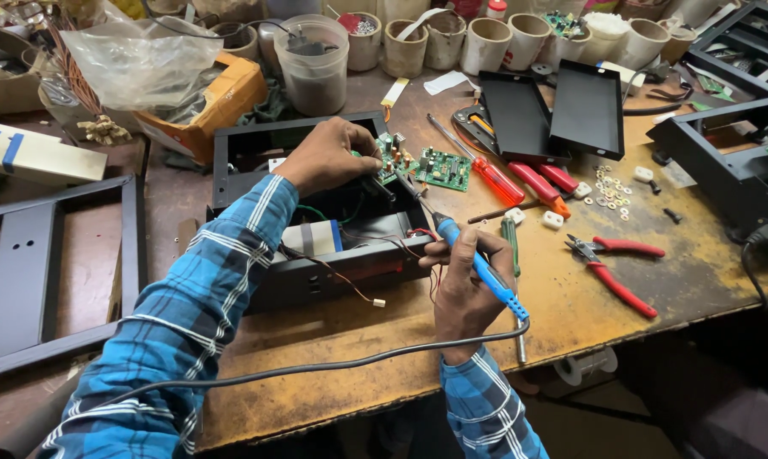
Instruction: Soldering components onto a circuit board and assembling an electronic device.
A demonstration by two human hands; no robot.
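Right hand (462, 285) wraps around a blue-handled soldering iron (477, 263), tip angled up toward the green circuit board (392, 157). Left hand (329, 155) pinches that board over the open black metal enclosure (316, 229) near the workbench's (350, 340) middle. Red-handled cutters (615, 265) lie toward the right edge, red screwdrivers (520, 181) beside them.

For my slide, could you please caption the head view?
Left hand steadies a green circuit board in a black metal case while the right hand holds a blue soldering iron.
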